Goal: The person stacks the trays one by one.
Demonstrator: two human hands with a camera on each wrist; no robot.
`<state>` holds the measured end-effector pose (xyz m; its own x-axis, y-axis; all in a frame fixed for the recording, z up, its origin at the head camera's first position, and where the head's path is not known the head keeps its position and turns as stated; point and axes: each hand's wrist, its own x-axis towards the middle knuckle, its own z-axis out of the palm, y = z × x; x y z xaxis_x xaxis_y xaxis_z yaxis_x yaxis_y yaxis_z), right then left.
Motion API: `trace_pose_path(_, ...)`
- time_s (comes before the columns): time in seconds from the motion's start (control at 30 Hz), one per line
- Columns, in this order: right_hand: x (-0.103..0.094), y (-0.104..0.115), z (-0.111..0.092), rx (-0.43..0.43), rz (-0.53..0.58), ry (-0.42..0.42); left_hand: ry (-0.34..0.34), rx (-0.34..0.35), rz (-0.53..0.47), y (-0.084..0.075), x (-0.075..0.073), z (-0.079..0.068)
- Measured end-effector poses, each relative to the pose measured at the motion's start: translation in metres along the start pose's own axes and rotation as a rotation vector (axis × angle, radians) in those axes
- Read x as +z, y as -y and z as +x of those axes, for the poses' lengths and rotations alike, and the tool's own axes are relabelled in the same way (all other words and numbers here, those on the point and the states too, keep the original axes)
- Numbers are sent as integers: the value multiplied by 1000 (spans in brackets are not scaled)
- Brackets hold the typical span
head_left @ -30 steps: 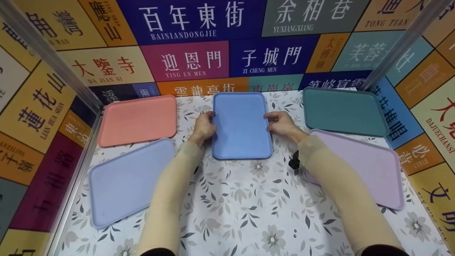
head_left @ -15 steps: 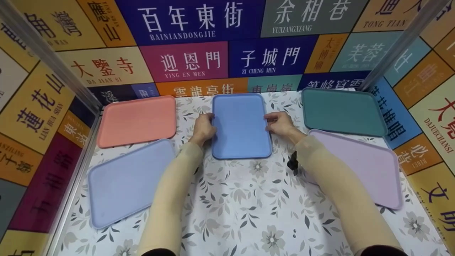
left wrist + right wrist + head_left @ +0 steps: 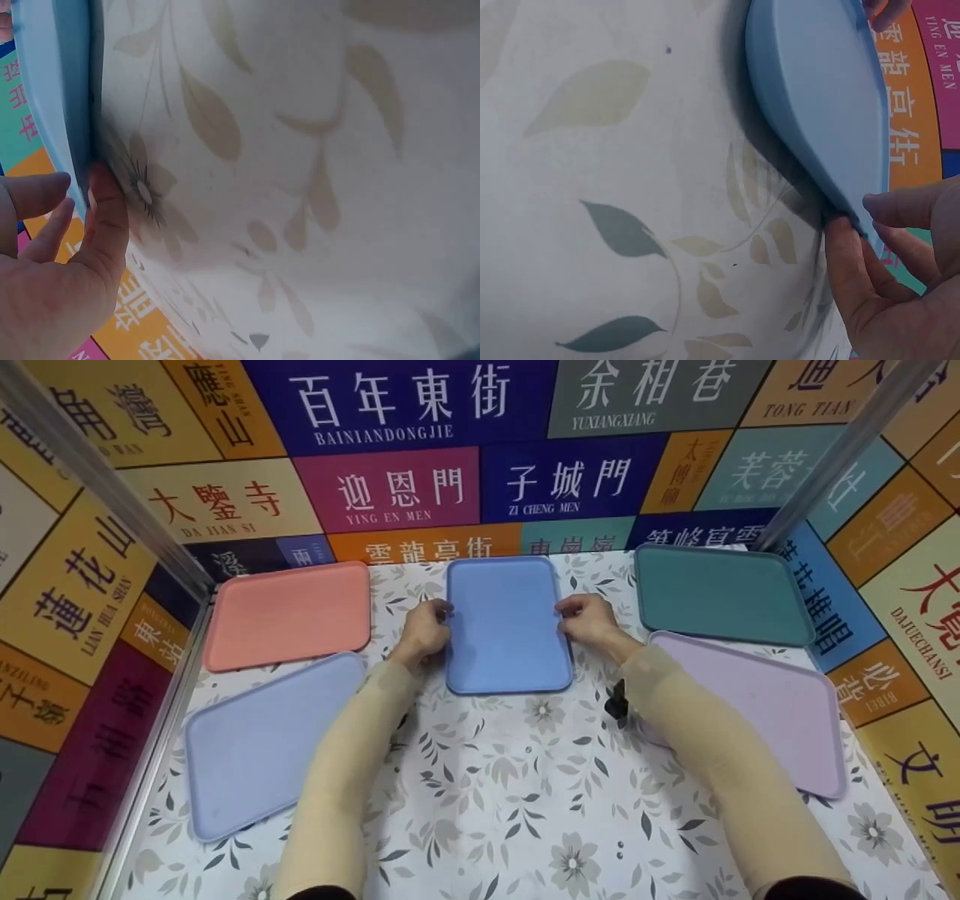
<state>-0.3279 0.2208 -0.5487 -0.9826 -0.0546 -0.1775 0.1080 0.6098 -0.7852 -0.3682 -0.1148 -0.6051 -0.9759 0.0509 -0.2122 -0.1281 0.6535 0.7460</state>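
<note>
Where the blue tray (image 3: 506, 645) is: middle of the table (image 3: 517, 802), over toward the back wall (image 3: 405, 484), between pink tray (image 3: 289, 619) and green tray (image 3: 724, 594).
Left hand (image 3: 424, 628): pinching its left rim.
Right hand (image 3: 589, 620): clamped on the right rim, thumb above, finger below.
Closer in: lavender tray (image 3: 262, 750) left, lilac tray (image 3: 776, 720) right.
</note>
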Motion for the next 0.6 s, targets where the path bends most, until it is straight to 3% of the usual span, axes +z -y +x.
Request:
trace_pose_path(0.2,0,15,-6,15,-15,-24,-13,77,-70,-5,-18,-21)
trace_pose_path(0.33,4,29,-12,11,11,-5,9,107,-168,-22,-38,-51)
trace_pose_path(0.43,10,39,-17,-9,30,24,37,121,-180,-30,-51,-67)
trace_pose_path(0.6,27,55,-24,-35,37,42,78,137,-164,-29,-76,-80)
